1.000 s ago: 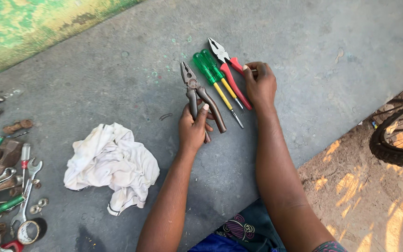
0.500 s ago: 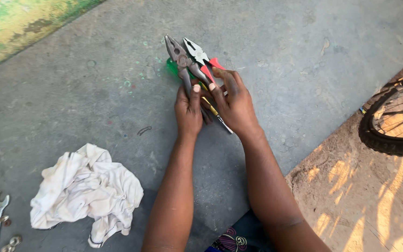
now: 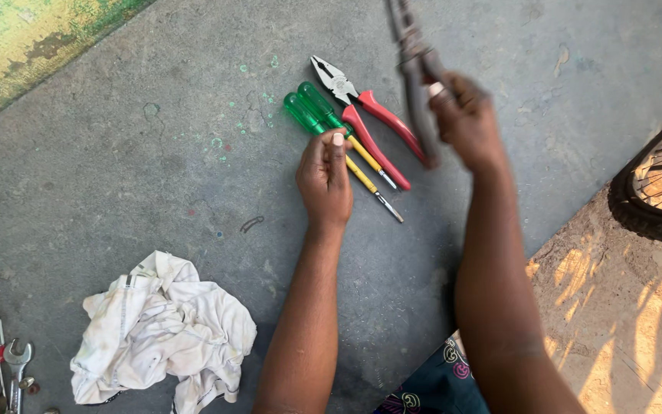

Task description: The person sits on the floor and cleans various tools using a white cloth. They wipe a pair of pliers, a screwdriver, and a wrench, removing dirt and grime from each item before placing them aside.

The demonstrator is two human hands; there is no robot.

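Grip findings first. Right hand (image 3: 465,119) is wrapped tight around the handles of a pair of dark pliers (image 3: 414,69), which it holds raised off the floor with the nose pointing away from me; hand and tool are both blurred, so I cannot tell whether the pliers' nose is closed. Left hand (image 3: 326,178) is loosely curled, palm down, fingertips resting on the yellow shaft of the nearer of two green-handled screwdrivers (image 3: 329,130); I read this as a touch, not a full grasp.

Moving outward: the two screwdrivers lie side by side on the floor, green handles away from me, tips toward me. Just beside them, on their right, lie red-handled pliers (image 3: 365,115), nose away from me and handles slightly spread, flat on the floor. The raised dark pliers sit above and to the right of these, apart from them.

Surface: grey concrete floor (image 3: 155,153), rough, with small flecks of green paint near the screwdriver handles. A small dark bent piece (image 3: 252,224) lies on it left of my left forearm. Nearer me on the left lies a crumpled white cloth (image 3: 162,333), and at the far left edge a cluster of spanners and other small tools (image 3: 5,360). A green and yellow painted surface (image 3: 32,38) borders the top left. At right the concrete gives way to sunlit bare earth (image 3: 622,307), where part of a bicycle wheel (image 3: 657,192) stands.
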